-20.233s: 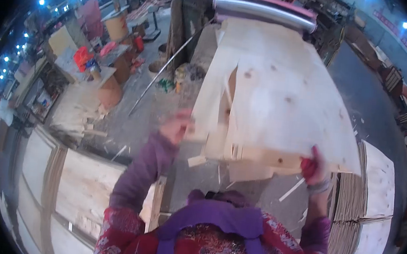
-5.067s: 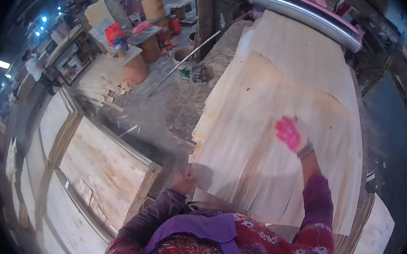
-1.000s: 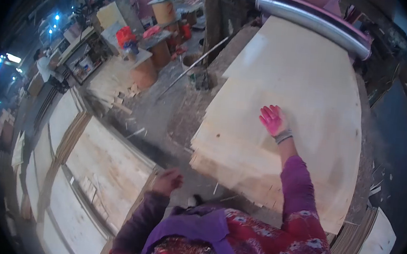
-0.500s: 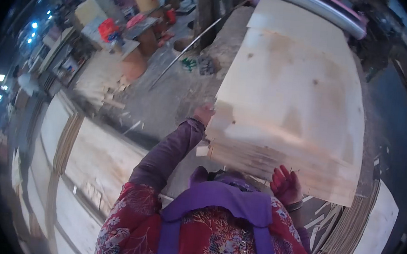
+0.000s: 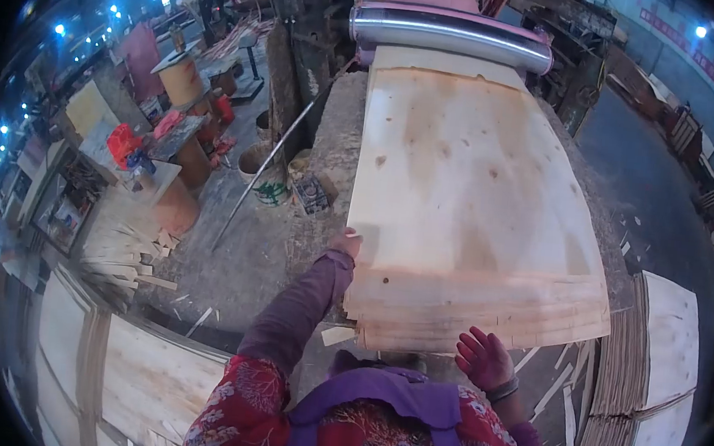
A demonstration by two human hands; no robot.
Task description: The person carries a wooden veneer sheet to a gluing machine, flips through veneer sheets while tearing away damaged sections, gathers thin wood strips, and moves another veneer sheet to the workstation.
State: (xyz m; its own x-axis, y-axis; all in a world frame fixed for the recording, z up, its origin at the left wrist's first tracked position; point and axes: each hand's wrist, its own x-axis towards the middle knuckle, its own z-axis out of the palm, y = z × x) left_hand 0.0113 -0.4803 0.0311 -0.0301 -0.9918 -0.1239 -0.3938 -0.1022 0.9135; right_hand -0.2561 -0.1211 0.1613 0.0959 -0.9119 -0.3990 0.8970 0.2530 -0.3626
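Observation:
A stack of thin wood sheets lies in front of me, its far end by a shiny metal roller. The top sheet has knots and brownish patches. My left hand is closed at the stack's left edge, its fingers pinching the edge of the top sheet. Near the stack's front edge, my right hand is raised with its fingers apart and reddish, holding nothing.
Stacked wood sheets stand at lower left and at right. A metal rod leans left of the stack, near a bucket. Wood scraps lie on the floor. Another person is at far left.
Since a second ago, my left hand has moved forward to the stack's left edge, and my right hand has drawn back from above the sheets. A knotted, patchy sheet now lies on top.

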